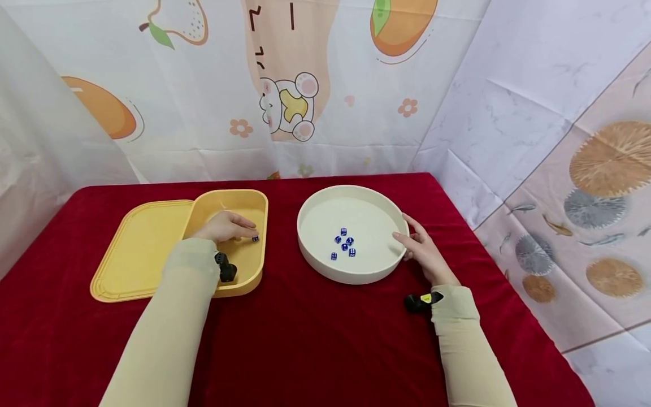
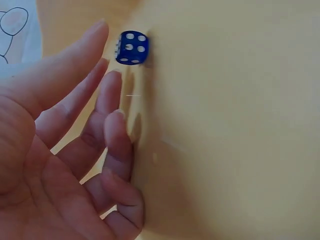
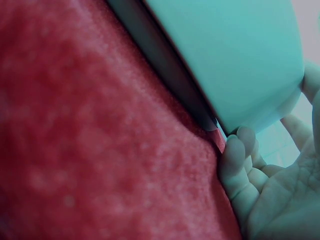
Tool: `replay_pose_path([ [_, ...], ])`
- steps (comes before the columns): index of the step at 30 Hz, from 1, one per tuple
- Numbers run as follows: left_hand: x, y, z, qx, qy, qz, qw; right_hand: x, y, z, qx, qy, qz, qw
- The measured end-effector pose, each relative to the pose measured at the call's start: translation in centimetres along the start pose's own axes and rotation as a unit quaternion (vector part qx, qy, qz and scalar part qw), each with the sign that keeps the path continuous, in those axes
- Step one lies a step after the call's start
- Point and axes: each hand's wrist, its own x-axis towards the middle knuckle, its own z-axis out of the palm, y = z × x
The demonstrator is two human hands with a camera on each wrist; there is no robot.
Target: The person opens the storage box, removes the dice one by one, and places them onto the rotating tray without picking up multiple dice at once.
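In the head view, my left hand point(image 1: 226, 226) reaches into the yellow box point(image 1: 249, 261). A blue die point(image 1: 255, 238) with white dots lies on the box floor just beyond the fingertips. Up close in the left wrist view, the same die point(image 2: 132, 47) sits past the tips of the thumb and forefinger, with a gap between. The fingers of that hand point(image 2: 65, 145) are loosely bent and hold nothing. My right hand point(image 1: 427, 254) grips the right rim of a round white tray point(image 1: 325, 212), thumb over the edge, other fingers outside and low. Several blue dice point(image 1: 344, 247) lie in this tray.
A flat yellow lid point(image 1: 142, 243) lies left of the box, partly beside its wall. Red cloth point(image 1: 325, 345) covers the table. A printed curtain point(image 1: 203, 102) hangs behind the far edge. Black wrist cameras point(image 1: 419, 302) are strapped to both wrists.
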Motion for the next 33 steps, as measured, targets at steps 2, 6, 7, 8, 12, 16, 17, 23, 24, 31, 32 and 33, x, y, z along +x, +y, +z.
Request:
replay_pose_path([
  [2,-0.14,0.00,0.13,0.004,-0.003,0.007,1.0000,0.02,0.03,0.06,0.003,0.000,0.001,1.000],
  [6,-0.26,0.02,0.26,0.010,-0.013,0.012,0.9998,0.10,-0.09,0.14,0.004,0.002,0.002,1.000],
  [7,-0.29,0.01,0.26,0.014,-0.015,0.010,0.9997,0.09,-0.14,0.16,0.006,0.003,0.003,1.000],
  [8,-0.31,0.02,0.28,0.015,-0.018,0.008,0.9997,0.06,-0.18,0.16,0.006,0.002,0.004,1.000],
  [12,-0.26,-0.07,0.26,0.034,-0.023,0.005,0.9991,-0.09,-0.29,0.09,0.007,0.002,0.006,1.000],
  [16,0.04,-0.38,0.30,0.051,-0.027,0.007,0.9983,-0.15,-0.29,0.02,0.006,0.001,0.004,1.000],
  [17,0.11,-0.47,0.30,0.050,-0.029,0.005,0.9983,-0.14,-0.27,0.02,0.006,0.000,0.004,1.000],
  [23,0.48,-0.91,0.43,0.052,-0.026,0.002,0.9983,-0.08,-0.18,0.10,0.010,-0.002,0.002,1.000],
  [24,0.50,-0.92,0.46,0.051,-0.023,0.002,0.9984,-0.07,-0.18,0.12,0.010,-0.003,0.002,1.000],
  [31,0.17,-0.49,0.56,0.071,-0.016,0.002,0.9973,0.11,-0.05,0.03,0.011,-0.004,0.006,1.000],
  [32,0.13,-0.40,0.55,0.073,-0.016,0.000,0.9972,0.15,0.00,-0.01,0.011,-0.004,0.007,1.000],
  [33,0.11,-0.34,0.57,0.075,-0.017,-0.002,0.9970,0.16,0.04,-0.02,0.011,-0.004,0.008,1.000],
])
